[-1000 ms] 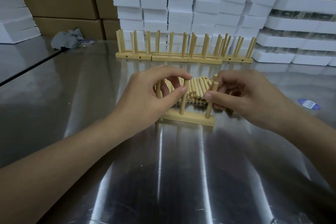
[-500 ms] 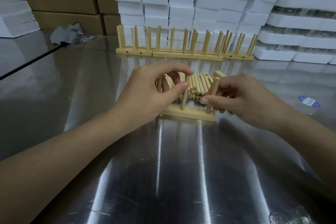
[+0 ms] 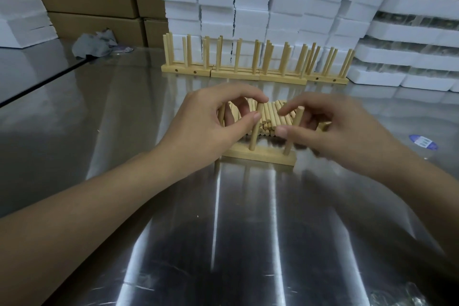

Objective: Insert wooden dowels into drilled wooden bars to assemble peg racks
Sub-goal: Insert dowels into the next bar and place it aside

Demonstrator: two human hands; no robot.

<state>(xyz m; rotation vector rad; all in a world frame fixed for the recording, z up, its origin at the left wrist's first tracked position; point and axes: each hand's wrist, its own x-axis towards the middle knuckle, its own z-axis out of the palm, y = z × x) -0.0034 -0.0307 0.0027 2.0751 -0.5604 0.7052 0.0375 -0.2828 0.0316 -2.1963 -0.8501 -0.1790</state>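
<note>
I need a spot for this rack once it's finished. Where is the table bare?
Bare steel table lies in front of the bar between the forearms, left of the left hand out to the grey rag, and right of the right hand up to the blue label. Crowded: behind the bar, loose dowels, then finished racks against foam blocks.

The left hand (image 3: 206, 126) and the motion-blurred right hand (image 3: 342, 131) are bare, with short rounded fingernails (image 3: 256, 115), and behind them both forearms (image 3: 99, 211) run uncovered to the frame's lower edge.
</note>
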